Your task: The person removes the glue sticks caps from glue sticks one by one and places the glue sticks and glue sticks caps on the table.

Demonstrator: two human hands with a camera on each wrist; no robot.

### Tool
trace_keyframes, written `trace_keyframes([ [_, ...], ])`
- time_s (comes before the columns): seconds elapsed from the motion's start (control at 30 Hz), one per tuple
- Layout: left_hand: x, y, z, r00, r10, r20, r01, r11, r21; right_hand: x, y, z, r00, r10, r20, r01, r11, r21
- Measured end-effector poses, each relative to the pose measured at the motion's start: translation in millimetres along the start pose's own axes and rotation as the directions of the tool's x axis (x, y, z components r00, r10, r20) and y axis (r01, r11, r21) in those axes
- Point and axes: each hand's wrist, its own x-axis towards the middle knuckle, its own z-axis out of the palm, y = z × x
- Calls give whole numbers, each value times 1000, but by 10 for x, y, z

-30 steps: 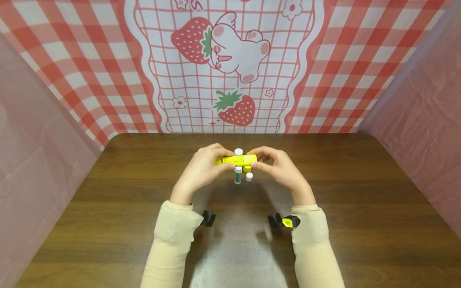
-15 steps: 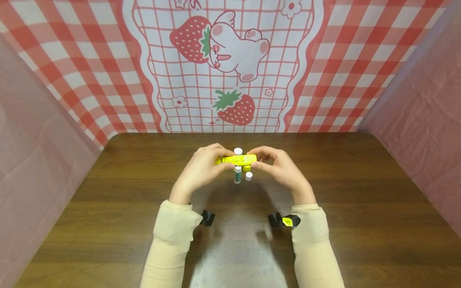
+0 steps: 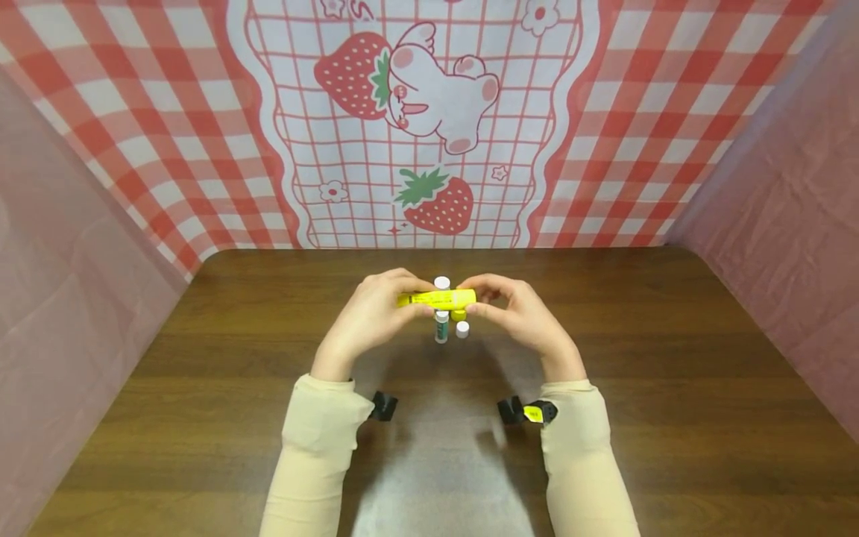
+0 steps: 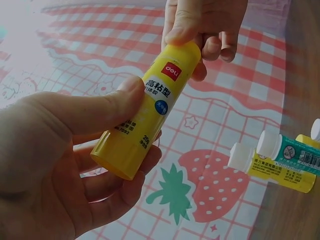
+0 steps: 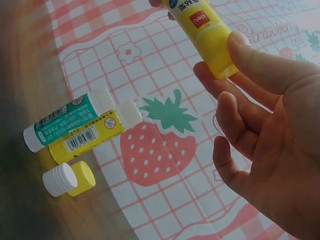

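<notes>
A yellow glue stick (image 4: 160,100) with a red label patch lies sideways in the air between both hands. My left hand (image 3: 382,306) grips its body, thumb on the near side and fingers beneath. At the other end, my right hand (image 3: 520,309) pinches the yellow cap end (image 5: 215,47) between thumb and index finger, the other fingers loosely bent. Below the hands stand a green glue stick (image 3: 441,330) with white ends and a second yellow glue stick (image 5: 90,135) with a white top. In the head view the held stick partly hides that second one.
A white cap (image 3: 462,330) and a yellow cap (image 3: 459,315) stand on the brown wooden table (image 3: 268,403), close to the upright sticks. Behind the table hangs a red-and-white checked cloth (image 3: 644,149) with strawberry prints. Pink cloth (image 3: 792,224) borders the sides.
</notes>
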Motion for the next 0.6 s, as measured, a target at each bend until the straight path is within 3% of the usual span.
trace_keyframes([
  [0.6,-7,-17,-22,1000,30,-5,-30,1000,0,-20,-37,-3,999,-45,-20,45,999,-17],
])
